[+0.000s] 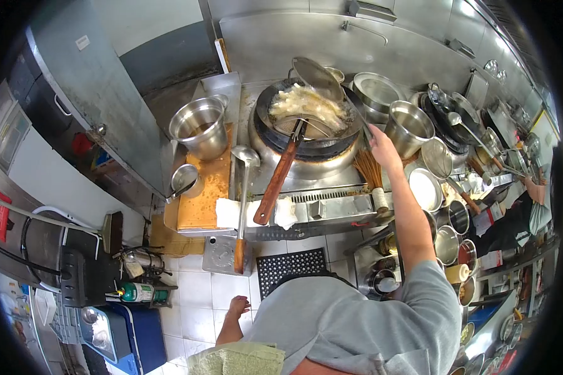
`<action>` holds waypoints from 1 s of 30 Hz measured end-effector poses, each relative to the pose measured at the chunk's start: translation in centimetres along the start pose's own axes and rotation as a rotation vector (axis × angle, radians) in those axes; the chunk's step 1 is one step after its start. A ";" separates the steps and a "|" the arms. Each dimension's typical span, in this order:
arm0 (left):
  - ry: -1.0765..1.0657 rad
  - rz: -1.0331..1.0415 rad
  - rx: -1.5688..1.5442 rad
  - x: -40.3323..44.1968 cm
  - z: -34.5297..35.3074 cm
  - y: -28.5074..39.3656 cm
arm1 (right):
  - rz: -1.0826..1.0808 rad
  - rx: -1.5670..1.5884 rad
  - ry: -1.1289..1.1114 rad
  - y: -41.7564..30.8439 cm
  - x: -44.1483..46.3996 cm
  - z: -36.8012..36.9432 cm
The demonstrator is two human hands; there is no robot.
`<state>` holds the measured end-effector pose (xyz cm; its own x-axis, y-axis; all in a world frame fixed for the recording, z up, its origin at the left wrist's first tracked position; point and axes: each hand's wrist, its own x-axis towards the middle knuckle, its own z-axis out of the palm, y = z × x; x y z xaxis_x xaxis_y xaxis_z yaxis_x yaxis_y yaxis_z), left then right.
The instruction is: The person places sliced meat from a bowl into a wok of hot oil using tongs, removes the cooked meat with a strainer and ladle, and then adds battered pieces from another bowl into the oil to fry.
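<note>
My right hand (381, 147) is closed around the handle of a wide, round metal skimmer (319, 78), whose head is tilted over the far side of a wok (266, 106). Pale, elongated pieces of food (309, 103) lie in the wok among bubbling oil. A wire strainer (303, 127) rests on the wok's near rim, and its wooden handle (275, 184) points toward me, untouched. Low at my left side hangs my left hand (239, 306), fingers loosely bent and apart, with nothing visible in it.
Left of the wok, a steel pot (200, 128) and small container (185, 179) stand on an orange board (216, 187). A long ladle (244, 187) lies beside them. Right are another pot (410, 128), a bamboo brush (372, 175) and several bowls. A black mat (291, 269) covers some floor.
</note>
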<state>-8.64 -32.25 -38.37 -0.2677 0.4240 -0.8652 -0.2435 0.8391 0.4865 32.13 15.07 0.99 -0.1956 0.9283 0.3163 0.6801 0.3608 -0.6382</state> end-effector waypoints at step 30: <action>-0.003 -0.053 0.012 -0.3 0.5 -1.8 | -0.289 -0.574 -0.105 -3.2 2.7 -4.2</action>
<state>-7.71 -33.70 -39.07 -0.2520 0.3798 -0.8901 -0.2457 0.8645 0.4384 32.33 16.06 6.84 -0.4751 0.8155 0.3304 0.8535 0.5184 -0.0522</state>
